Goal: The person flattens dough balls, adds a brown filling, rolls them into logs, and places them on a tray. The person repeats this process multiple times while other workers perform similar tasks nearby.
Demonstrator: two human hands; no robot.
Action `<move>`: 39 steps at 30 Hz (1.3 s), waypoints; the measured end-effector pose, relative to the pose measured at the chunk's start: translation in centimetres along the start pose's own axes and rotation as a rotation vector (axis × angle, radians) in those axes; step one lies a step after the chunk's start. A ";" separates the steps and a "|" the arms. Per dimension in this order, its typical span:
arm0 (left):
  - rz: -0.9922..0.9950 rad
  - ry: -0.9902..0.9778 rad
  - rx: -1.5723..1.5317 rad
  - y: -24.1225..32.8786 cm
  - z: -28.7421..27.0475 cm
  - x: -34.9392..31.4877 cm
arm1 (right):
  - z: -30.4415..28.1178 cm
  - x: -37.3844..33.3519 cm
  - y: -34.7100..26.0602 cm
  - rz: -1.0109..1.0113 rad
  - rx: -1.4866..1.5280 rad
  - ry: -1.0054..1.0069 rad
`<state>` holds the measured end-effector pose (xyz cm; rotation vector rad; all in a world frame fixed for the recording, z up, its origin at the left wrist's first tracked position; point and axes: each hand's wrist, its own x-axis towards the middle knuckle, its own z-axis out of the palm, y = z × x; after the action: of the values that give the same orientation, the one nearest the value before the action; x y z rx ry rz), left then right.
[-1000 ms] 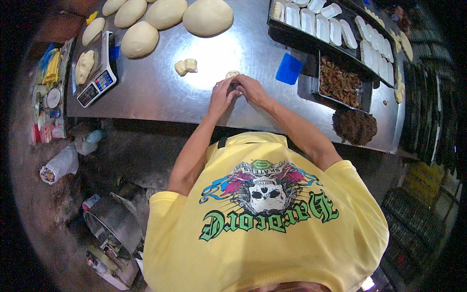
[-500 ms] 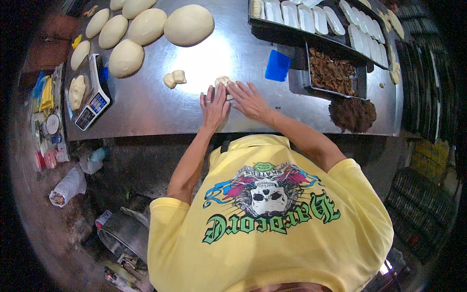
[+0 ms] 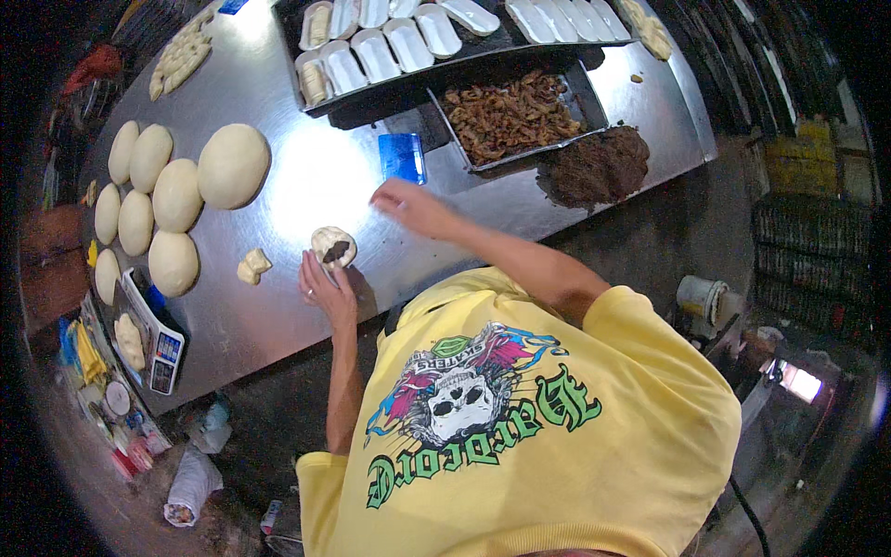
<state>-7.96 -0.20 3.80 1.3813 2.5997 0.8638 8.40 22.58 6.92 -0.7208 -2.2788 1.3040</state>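
My left hand (image 3: 327, 290) is closed around the lower edge of a round piece of dough (image 3: 324, 239). A dark brown filling (image 3: 339, 252) shows in its middle. My right hand (image 3: 413, 208) is lifted over the table, apart from the dough and just below a flat blue scraper (image 3: 402, 158). Motion smears its fingers, so I cannot tell whether they hold anything. Small lumps of dough (image 3: 253, 266) lie left of my left hand. To the right, a heap of dark brown filling (image 3: 599, 167) sits on the metal table (image 3: 278, 320).
Several large dough balls (image 3: 234, 167) rest at the left, beside a digital scale (image 3: 167, 357) with dough on it. A metal pan (image 3: 594, 102) of shredded brown filling stands right of the scraper. Behind it, a dark tray (image 3: 483, 58) carries several white paper liners.
My view has turned toward the right. Both hands were together on the dough; now the right has come off and moved away to the right. The dark filling in the dough now shows.
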 end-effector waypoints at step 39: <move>-0.494 0.104 -0.595 -0.2 -1.8 0.9 | 1.4 3.9 -3.2 0.634 0.561 -0.348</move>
<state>-9.16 -0.40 5.38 0.5273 2.2825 1.4609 3.76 22.71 9.46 -1.1105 -1.7972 2.3899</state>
